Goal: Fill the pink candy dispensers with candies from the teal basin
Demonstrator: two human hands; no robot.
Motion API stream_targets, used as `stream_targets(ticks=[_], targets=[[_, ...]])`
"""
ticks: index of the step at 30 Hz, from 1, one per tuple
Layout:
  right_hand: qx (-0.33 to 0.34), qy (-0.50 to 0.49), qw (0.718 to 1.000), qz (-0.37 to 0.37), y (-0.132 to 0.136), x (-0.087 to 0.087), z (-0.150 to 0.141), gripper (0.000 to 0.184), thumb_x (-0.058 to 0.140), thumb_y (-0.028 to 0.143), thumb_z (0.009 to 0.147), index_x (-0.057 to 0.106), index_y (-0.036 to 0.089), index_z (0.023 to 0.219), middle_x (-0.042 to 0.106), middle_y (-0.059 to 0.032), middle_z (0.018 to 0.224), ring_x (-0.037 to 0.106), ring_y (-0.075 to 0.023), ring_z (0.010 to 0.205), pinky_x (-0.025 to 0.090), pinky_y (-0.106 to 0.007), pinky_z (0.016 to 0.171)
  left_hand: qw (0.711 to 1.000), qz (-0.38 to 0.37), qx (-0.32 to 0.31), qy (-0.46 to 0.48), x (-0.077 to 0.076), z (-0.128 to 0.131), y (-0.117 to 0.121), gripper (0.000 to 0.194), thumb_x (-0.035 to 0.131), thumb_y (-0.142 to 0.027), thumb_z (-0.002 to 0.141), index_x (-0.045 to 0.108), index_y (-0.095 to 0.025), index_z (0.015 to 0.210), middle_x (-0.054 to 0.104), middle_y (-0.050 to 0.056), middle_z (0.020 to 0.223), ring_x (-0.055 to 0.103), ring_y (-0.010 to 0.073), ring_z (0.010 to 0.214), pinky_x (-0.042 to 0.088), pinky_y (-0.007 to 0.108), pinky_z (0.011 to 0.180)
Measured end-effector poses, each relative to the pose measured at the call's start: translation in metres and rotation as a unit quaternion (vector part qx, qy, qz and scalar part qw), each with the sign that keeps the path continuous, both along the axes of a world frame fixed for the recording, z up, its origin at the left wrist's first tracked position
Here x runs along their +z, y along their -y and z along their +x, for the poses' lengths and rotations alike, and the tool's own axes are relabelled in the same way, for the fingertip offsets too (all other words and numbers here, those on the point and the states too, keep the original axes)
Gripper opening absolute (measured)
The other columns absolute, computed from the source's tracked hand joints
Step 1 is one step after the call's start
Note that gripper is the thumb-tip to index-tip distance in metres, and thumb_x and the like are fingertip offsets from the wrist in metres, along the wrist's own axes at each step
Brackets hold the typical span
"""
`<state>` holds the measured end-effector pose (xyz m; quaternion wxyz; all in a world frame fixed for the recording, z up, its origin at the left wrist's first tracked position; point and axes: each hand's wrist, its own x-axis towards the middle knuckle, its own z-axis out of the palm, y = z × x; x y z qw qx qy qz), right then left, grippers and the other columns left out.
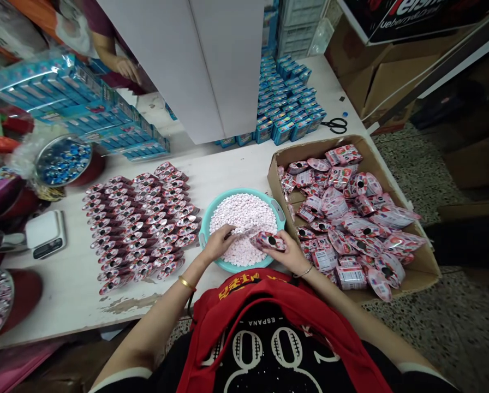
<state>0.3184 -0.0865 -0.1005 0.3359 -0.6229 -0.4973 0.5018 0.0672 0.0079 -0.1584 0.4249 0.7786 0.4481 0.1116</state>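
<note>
pink candy packet (271, 240) is clamped in the right hand (288, 255) over a teal basin (244, 191) of pink candies (244, 215). left hand (218, 243) sits on the candies just beside it, can't tell if it's gripping anything. rows of packets (138, 229) cover the counter (56, 295) at left, cardboard box (310, 148) of packets at right, scissors (337, 125) beyond it. white pillar (187, 60) blocks the top middle, co-worker's hand (127, 70) upper left.

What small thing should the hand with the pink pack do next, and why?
Probably hold the red-and-pink pack steady in the right hand, just above the teal basin. Its round dark hole faces up, and the left hand is right beside it among the pale pink candies.
</note>
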Motion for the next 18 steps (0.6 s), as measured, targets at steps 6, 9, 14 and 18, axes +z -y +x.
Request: stream_targets(ticks=[6,9,14,18], targets=[[0.032,0.25,0.967,0.039,-0.026,-0.008,0.0,0.021,0.06,0.035,0.083,0.049,0.021,0.094,0.063,-0.0048,0.09,0.06,-0.0213,0.082,0.042,-0.028,0.067,0.996,0.062,-0.069,-0.016,0.064,-0.026,-0.019,0.031,0.046,-0.04,0.093,0.058,-0.02,0.113,0.064,0.007,0.101,0.06,0.0183,0.094,0.048,0.031,0.084],[0.09,0.334,0.938,0.03,-0.036,-0.006,-0.012,0.019,0.058,0.028,0.084,0.048,0.02,0.098,0.063,-0.0071,0.097,0.06,-0.022,0.087,0.039,-0.028,0.068,0.984,0.089,-0.133,-0.078,0.092,-0.022,-0.023,0.028,0.043,-0.037,0.094,0.058,-0.02,0.112,0.064,0.007,0.102,0.06,0.0181,0.095,0.047,0.03,0.082],[0.17,0.38,0.909,0.028,-0.041,0.0,-0.03,0.018,0.057,0.023,0.084,0.048,0.02,0.099,0.062,-0.0082,0.102,0.058,-0.0231,0.095,0.039,-0.029,0.07,0.939,0.147,-0.177,-0.255,0.128,0.01,-0.016,0.019,0.045,-0.027,0.092,0.058,-0.018,0.103,0.065,0.008,0.092,0.061,0.0204,0.084,0.046,0.03,0.069],[0.179,0.373,0.91,0.035,-0.039,-0.005,-0.032,0.018,0.056,0.022,0.083,0.047,0.02,0.098,0.061,-0.0081,0.101,0.057,-0.0237,0.095,0.04,-0.03,0.072,0.905,0.2,-0.199,-0.317,0.153,0.035,-0.007,0.019,0.043,-0.01,0.086,0.058,-0.015,0.097,0.064,0.009,0.085,0.059,0.0209,0.076,0.041,0.03,0.061]])
